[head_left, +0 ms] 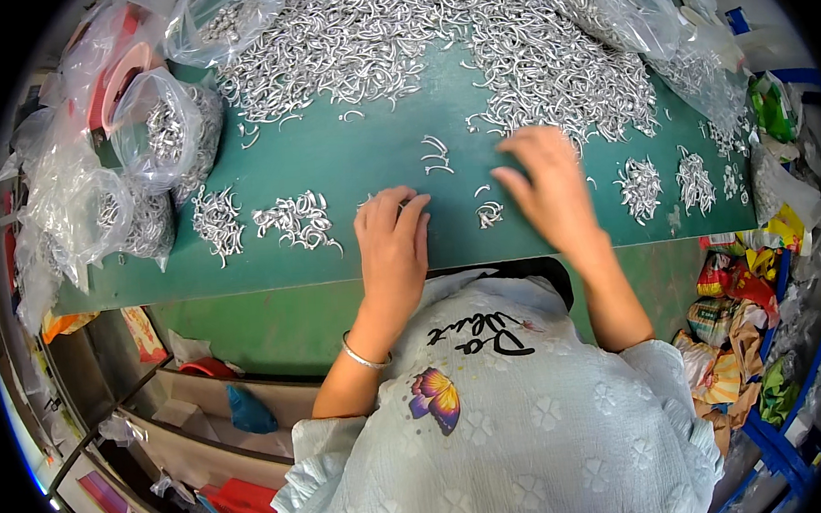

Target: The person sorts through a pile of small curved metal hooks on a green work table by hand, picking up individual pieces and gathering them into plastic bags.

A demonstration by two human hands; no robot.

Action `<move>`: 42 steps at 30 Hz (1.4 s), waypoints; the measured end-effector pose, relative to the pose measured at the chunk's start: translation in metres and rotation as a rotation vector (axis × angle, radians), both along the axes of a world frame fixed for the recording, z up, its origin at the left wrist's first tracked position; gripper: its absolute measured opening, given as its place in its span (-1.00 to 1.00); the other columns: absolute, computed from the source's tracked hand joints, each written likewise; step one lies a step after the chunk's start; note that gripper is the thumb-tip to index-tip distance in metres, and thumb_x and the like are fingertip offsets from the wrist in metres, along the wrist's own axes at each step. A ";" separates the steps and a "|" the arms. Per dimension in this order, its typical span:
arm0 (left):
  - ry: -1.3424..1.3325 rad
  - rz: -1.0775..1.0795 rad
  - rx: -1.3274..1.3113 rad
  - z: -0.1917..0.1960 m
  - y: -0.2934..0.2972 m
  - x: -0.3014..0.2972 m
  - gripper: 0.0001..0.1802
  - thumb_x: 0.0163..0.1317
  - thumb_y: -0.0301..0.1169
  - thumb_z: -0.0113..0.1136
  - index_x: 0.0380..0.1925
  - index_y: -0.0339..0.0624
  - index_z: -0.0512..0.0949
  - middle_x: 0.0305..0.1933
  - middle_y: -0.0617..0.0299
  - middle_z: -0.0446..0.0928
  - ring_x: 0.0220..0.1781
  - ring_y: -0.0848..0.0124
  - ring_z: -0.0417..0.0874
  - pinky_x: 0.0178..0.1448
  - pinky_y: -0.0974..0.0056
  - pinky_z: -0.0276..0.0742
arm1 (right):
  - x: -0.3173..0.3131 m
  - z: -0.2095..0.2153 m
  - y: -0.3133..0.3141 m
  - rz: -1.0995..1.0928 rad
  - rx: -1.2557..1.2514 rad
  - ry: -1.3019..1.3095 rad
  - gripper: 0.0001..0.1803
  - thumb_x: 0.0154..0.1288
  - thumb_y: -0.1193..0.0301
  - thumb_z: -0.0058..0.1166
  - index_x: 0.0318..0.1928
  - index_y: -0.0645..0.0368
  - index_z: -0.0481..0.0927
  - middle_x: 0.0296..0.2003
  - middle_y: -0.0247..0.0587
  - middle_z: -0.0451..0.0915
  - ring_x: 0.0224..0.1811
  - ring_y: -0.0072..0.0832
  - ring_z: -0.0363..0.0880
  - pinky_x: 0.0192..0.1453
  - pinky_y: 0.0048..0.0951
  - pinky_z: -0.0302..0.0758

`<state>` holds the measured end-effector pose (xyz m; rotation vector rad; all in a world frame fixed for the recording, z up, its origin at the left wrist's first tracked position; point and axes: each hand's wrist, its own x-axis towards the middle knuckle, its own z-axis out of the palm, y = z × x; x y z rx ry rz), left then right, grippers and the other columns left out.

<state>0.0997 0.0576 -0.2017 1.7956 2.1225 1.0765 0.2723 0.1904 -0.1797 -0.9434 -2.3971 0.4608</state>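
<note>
Small curved silvery metal pieces (333, 59) lie in a wide heap across the far part of the green table (328, 144). My left hand (392, 239) rests on the near part of the table, its fingers curled down and together; what they hold, if anything, is hidden. Slightly blurred, my right hand (552, 191) is by the near edge of the heap, thumb and fingers apart, with no piece visible between them. A short column of loose curved pieces (437, 154) lies between the hands, and a small cluster of pieces (489, 215) sits nearer me.
Small sorted piles lie left (217, 223) and right (639, 189) along the near edge. Clear plastic bags of metal parts (154, 131) crowd the left side; another filled bag (616, 9) leans at the far right. Below left is an open drawer (204, 410); colourful packages (728, 303) fill a blue-framed rack at right.
</note>
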 end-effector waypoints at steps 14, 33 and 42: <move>0.081 0.057 -0.074 0.007 -0.005 -0.017 -0.75 0.03 -0.54 0.35 -0.25 -0.15 0.56 -0.02 0.15 0.45 0.09 0.16 0.42 0.22 0.09 0.18 | 0.065 -0.010 0.014 -0.245 0.006 -0.064 -0.61 0.05 0.41 0.33 -0.06 0.16 0.58 0.02 -0.17 0.48 0.07 -0.15 0.40 0.13 -0.20 0.30; 0.025 -0.058 -0.032 0.010 0.028 0.026 -0.65 0.08 -0.52 0.33 -0.10 -0.09 0.55 0.10 0.12 0.44 0.17 0.13 0.42 0.23 0.09 0.20 | 0.050 -0.005 0.003 -0.214 0.039 -0.093 -0.80 0.07 0.39 0.32 -0.31 0.16 0.59 -0.26 -0.22 0.49 -0.13 -0.24 0.40 -0.06 -0.26 0.29; -0.024 -0.069 0.001 0.007 0.023 0.022 -0.63 0.11 -0.58 0.26 -0.04 -0.13 0.54 0.06 0.13 0.49 0.13 0.16 0.46 0.22 0.13 0.21 | 0.010 -0.013 -0.016 -0.031 0.009 0.172 -0.86 0.08 0.46 0.26 -0.38 0.18 0.55 -0.35 -0.24 0.46 -0.22 -0.27 0.39 -0.13 -0.26 0.25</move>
